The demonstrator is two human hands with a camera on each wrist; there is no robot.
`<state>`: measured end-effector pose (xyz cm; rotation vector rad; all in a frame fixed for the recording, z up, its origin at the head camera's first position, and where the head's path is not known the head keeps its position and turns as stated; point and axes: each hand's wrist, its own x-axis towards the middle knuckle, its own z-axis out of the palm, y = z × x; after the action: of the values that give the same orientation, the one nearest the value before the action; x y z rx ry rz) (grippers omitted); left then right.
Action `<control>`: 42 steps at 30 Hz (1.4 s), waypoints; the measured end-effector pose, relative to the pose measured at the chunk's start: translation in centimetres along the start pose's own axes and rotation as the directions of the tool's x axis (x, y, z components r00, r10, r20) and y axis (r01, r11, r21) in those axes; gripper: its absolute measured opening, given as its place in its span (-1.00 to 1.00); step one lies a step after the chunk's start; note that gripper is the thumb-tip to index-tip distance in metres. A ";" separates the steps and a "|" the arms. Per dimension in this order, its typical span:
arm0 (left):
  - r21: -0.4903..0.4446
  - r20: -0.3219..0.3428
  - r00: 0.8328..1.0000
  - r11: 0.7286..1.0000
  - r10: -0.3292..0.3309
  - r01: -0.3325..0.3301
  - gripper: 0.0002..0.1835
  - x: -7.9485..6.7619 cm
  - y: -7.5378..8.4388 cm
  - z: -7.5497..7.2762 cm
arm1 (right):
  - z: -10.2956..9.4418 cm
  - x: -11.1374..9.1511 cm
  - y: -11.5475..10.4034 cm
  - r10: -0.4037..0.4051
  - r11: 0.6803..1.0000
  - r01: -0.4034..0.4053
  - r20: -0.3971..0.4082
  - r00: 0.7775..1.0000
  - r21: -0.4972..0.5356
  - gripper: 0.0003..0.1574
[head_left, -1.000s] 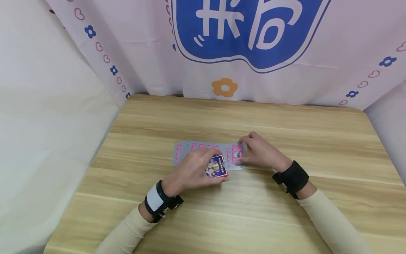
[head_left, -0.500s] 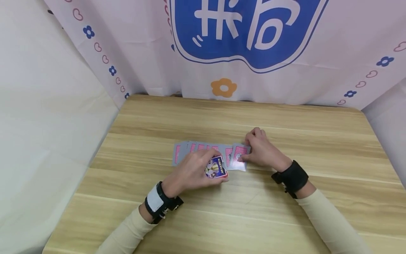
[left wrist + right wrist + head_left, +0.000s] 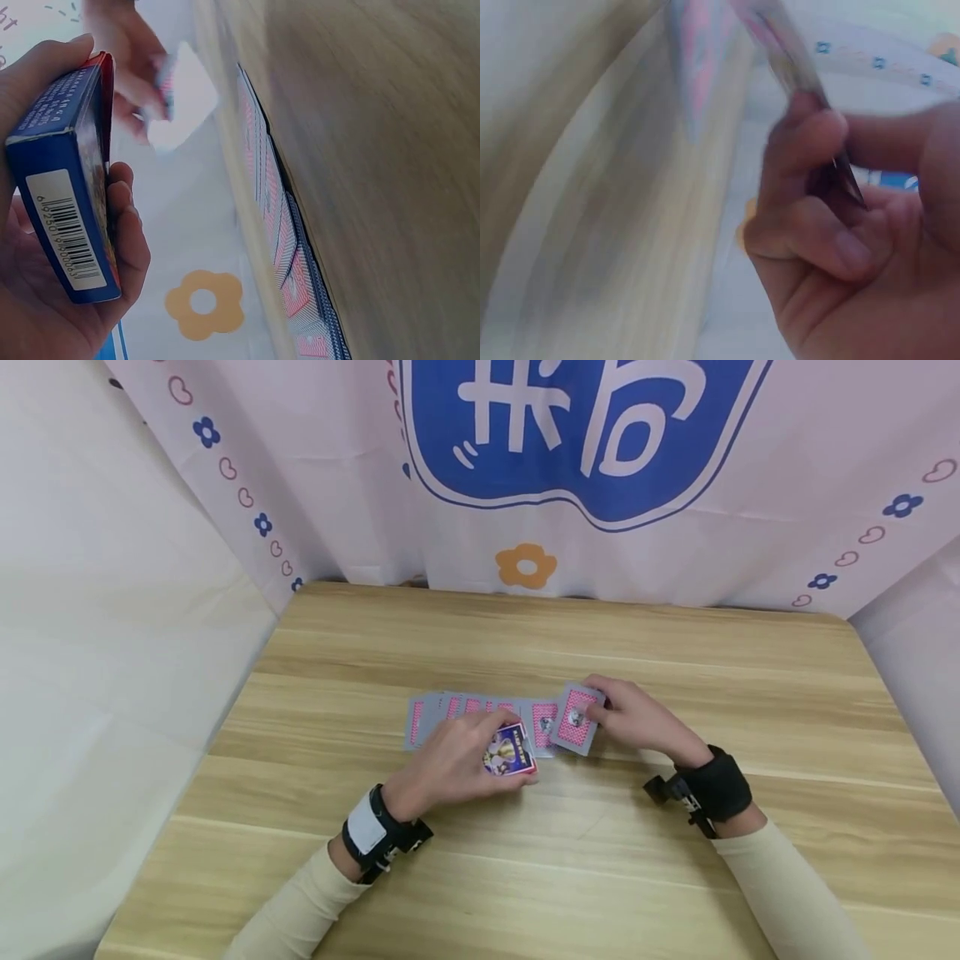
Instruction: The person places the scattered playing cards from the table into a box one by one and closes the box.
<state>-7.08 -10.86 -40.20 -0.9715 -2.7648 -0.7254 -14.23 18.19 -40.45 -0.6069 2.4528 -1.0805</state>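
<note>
In the head view my left hand [image 3: 453,762] grips a blue and red playing-card box [image 3: 510,750] above a spread row of playing cards [image 3: 417,720]. The left wrist view shows the barcode end of the box [image 3: 66,217], with thumb and fingers around it. My right hand [image 3: 641,718] pinches a playing card [image 3: 575,720], its pink patterned back up, between thumb and fingers. That card is tilted and overlaps the right end of the row in the head view. Curled fingers hold it, blurred, in the right wrist view. Part of the row is hidden behind my left hand.
The cards lie face down and overlapping on a wooden table [image 3: 480,877]. Behind the table's far edge hangs a white curtain [image 3: 337,485] with a blue emblem and an orange flower. A white sheet [image 3: 127,652] stands along the left side.
My right hand has lifted a card from the row's right end and turned it at a slant, shifting slightly right. My left hand keeps the box in nearly the same place.
</note>
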 end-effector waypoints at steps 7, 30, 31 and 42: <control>0.012 -0.005 1.000 1.000 -0.022 0.022 -0.19 -0.1 -0.1 0.1 | 0.1 -1.6 -2.3 0.098 0.955 -0.081 -0.046 0.994 0.284 -0.69; -0.009 -0.061 0.997 0.999 -0.050 0.049 -0.22 0.8 0.4 0.1 | 5.5 -2.8 -5.4 -0.015 0.955 0.142 -0.436 0.900 0.261 -0.77; -0.001 -0.063 0.997 0.999 -0.051 0.051 -0.22 0.8 0.4 0.1 | 5.7 -2.8 -5.5 -0.020 0.955 0.146 -0.436 0.900 0.258 -0.78; 0.014 -0.079 0.997 1.000 -0.017 0.018 -0.23 0.7 0.3 -0.1 | 5.8 -3.0 -5.5 0.002 0.964 0.078 -0.299 0.954 0.256 -0.72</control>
<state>-7.48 -10.34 -39.82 -0.8967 -2.7104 -0.7292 -7.51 13.02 -39.30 -0.4337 2.4833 -1.5864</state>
